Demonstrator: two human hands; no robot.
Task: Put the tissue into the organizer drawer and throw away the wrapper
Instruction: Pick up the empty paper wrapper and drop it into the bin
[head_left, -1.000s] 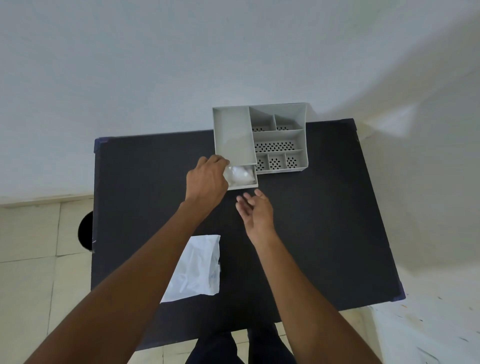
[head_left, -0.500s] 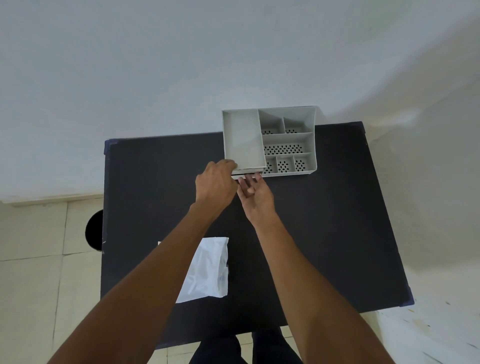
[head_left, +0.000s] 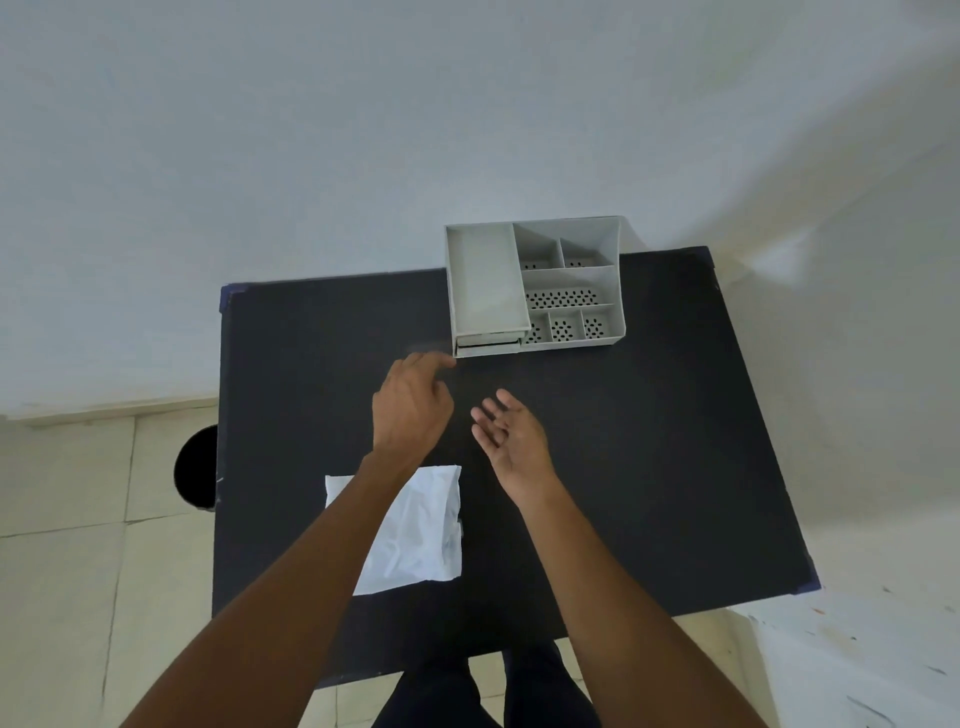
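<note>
A grey organizer (head_left: 535, 286) with several compartments stands at the far edge of the black table (head_left: 649, 441). Its drawer (head_left: 487, 344) at the front left is pushed in, and the tissue is hidden inside. A crumpled white wrapper (head_left: 415, 530) lies flat on the near left part of the table, partly under my left forearm. My left hand (head_left: 410, 410) hovers just in front of the drawer, fingers loosely curled and holding nothing. My right hand (head_left: 511, 441) hangs beside it, palm up, fingers apart, empty.
A round black bin (head_left: 197, 467) stands on the tiled floor at the table's left edge, mostly hidden by the tabletop. A white wall rises behind the table. My legs show below the near table edge.
The drawer, open with the tissue visible a second ago, was pushed shut by both hands. Both hands have since drawn back toward me, away from the organizer.
</note>
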